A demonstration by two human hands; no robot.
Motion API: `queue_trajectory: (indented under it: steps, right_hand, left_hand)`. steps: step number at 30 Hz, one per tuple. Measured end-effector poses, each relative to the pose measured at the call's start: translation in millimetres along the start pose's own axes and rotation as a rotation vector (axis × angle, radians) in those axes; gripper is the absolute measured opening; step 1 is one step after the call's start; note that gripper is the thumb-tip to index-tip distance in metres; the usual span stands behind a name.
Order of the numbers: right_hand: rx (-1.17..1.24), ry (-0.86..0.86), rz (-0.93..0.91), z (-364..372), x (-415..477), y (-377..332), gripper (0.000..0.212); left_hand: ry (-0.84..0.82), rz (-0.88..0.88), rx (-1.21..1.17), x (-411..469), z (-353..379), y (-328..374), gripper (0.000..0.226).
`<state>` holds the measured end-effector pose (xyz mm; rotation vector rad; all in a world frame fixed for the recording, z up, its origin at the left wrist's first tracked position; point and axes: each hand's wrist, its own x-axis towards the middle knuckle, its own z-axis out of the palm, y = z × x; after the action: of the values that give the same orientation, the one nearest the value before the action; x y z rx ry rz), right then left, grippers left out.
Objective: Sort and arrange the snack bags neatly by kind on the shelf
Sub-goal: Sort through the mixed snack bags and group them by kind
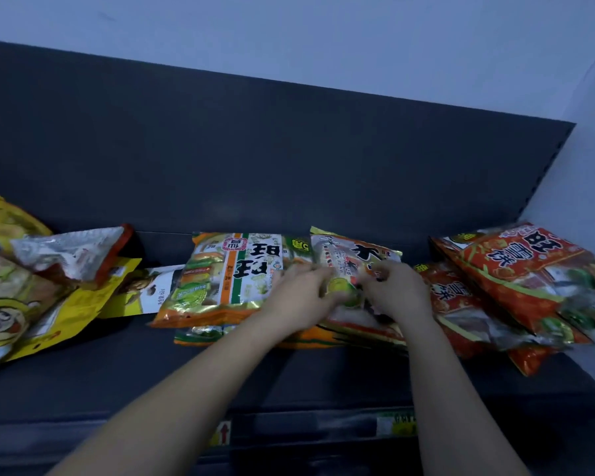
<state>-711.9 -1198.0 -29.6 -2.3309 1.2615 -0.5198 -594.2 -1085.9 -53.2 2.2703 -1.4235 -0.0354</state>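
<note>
Head view: I have both grips on the white-and-orange snack bag [354, 255], which lies midway along the shelf [152, 379] near its back edge. The left grip [303, 292] is curled over the bag's left side and the right grip [394, 290] is pinching its right side. A green-and-orange bag [234, 269] touches it on the left; red bags [516, 269] are piled at the shelf's right end, yellow bags [14, 286] at its left end.

Orange-green bags [227, 273] two; white-orange bag [354, 255] one; red bags [516, 269] two-plus.
</note>
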Motion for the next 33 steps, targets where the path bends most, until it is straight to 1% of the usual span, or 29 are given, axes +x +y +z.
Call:
queue_trajectory:
  steps: [3,5,6,8,12,15,18,20,22,23,24,26,27,28,29,31,33]
  right_hand:
    - [0.108,0.021,-0.214,18.2,-4.7,-40.8,0.031]
    - [0.156,-0.008,-0.331,29.6,-11.7,-74.2,0.038]
    - [0.165,-0.039,-0.374,35.7,-15.6,-91.0,0.04]
    - [0.158,-0.092,-0.47,51.6,-24.3,-123.3,0.041]
    - [0.135,-0.17,-0.661,97.4,-44.8,-180.6,0.04]
    - [0.043,-0.259,-0.736,132.2,-58.3,-213.5,0.04]
    - [-0.068,-0.323,-0.763,164.7,-67.0,-236.2,0.037]
    - [-0.161,-0.405,-0.737,185.9,-69.0,-245.5,0.035]
    - [-0.247,-0.477,-0.7,205.7,-68.0,-251.0,0.03]
    - [-0.283,-0.493,-0.68,214.6,-67.1,-252.3,0.029]
    - [-0.316,-0.5,-0.661,223.7,-66.2,-252.5,0.031]
    - [-0.394,-0.493,-0.639,239.5,-63.5,-251.8,0.051]
    - [-0.432,-0.486,-0.629,245.3,-62.8,-251.5,0.06]
    - [-0.461,-0.467,-0.616,249.8,-62.1,-251.9,0.065]
    - [-0.482,-0.429,-0.608,254.3,-61.2,-251.7,0.065]
    - [-0.498,-0.325,-0.606,264.1,-57.9,-249.1,0.058]
    - [-0.514,-0.243,-0.633,269.5,-56.8,-249.8,0.046]
  left_hand:
    - [0.158,-0.051,0.025,-11.6,-31.7,-31.7,0.042]
    - [0.245,-0.127,0.112,-23.5,-52.7,-63.6,0.04]
    - [0.268,-0.177,0.161,-30.3,-62.0,-81.8,0.039]
    - [0.265,-0.277,0.26,-45.1,-78.1,-118.7,0.038]
    - [0.157,-0.429,0.399,-77.9,-94.3,-176.2,0.043]
    - [0.079,-0.472,0.489,-100.0,-97.3,-209.4,0.049]
    - [-0.094,-0.485,0.518,-116.5,-98.5,-237.9,0.072]
    - [-0.245,-0.502,0.542,-127.1,-97.5,-253.1,0.092]
    - [-0.356,-0.5,0.611,-136.6,-94.4,-266.1,0.103]
    - [-0.368,-0.479,0.662,-140.0,-92.7,-272.4,0.101]
    - [-0.34,-0.443,0.712,-142.3,-92.0,-277.3,0.09]
    - [-0.206,-0.339,0.755,-143.8,-93.9,-286.8,0.053]
    - [-0.145,-0.296,0.741,-143.8,-96.2,-290.4,0.038]
    - [-0.105,-0.272,0.709,-143.9,-99.5,-293.1,0.029]
    - [-0.078,-0.273,0.664,-144.1,-103.4,-295.1,0.025]
    - [0.001,-0.309,0.516,-143.9,-111.1,-297.3,0.021]
    - [0.133,-0.339,0.287,-142.9,-119.8,-295.4,0.018]
